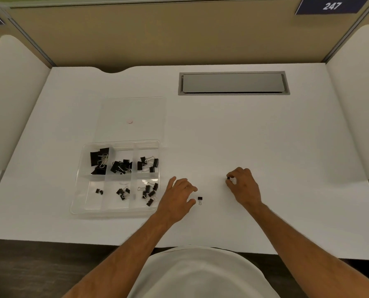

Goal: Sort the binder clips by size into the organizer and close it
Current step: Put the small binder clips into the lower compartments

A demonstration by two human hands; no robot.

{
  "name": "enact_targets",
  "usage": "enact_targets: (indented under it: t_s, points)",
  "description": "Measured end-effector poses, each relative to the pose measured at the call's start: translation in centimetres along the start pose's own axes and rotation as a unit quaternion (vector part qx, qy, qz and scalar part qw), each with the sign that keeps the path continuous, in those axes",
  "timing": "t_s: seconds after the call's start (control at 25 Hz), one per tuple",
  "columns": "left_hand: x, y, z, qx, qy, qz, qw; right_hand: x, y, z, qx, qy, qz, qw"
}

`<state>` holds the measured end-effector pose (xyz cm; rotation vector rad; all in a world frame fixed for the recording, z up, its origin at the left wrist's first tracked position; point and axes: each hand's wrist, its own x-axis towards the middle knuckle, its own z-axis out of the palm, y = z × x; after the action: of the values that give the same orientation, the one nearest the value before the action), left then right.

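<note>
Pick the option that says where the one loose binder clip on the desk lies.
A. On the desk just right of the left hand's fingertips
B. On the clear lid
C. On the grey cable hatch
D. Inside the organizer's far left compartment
A: the small binder clip lies on the bare white desk, just right of the left hand and outside the organizer.

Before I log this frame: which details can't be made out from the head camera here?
- Object pinched in the right hand: fingers cover most of it, so its size is unclear.
- Clip sizes in the organizer: the piles overlap and the near-left compartment's clips are too small to grade.
- Clear lid: transparent, edges faint; its attachment to the organizer is unclear.
- Loose clip beside the left hand: too small to match to a compartment.
</note>
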<state>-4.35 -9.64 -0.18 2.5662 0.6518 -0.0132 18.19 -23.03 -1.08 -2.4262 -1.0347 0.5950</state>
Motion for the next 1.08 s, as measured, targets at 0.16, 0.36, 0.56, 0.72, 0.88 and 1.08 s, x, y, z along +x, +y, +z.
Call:
enact_targets:
  t_s: [0.16, 0.36, 0.56, 0.72, 0.88, 1.08]
  points:
    - [1.6, 0.6, 1.9, 0.060, -0.072, 0.069, 0.993, -2.2, 0.3, 0.3, 0.014, 0.014, 0.004, 1.000]
    - [1.9, 0.8, 2.3, 0.163, -0.108, 0.093, 0.976, -4.3, 0.6, 0.4, 0.026, 0.018, 0.021, 0.999]
    - [1.2, -0.3, 2.3, 0.171, -0.100, 0.077, 0.977, -5.0, -0.4, 1.1, 0.029, 0.018, 0.020, 0.999]
    - [-0.1, -0.9, 0.0, 0.098, -0.053, 0.043, 0.993, -5.1, -3.3, 1.8, 0.026, 0.029, -0.010, 0.999]
    - [-1.7, -2.5, -3.1, 0.062, 0.005, 0.018, 0.998, -5.2, -7.3, 3.1, 0.027, 0.041, -0.056, 0.997]
    - [-5.1, -6.8, -7.1, 0.016, 0.053, -0.029, 0.998, -5.7, -13.0, 6.0, 0.037, 0.046, -0.097, 0.994]
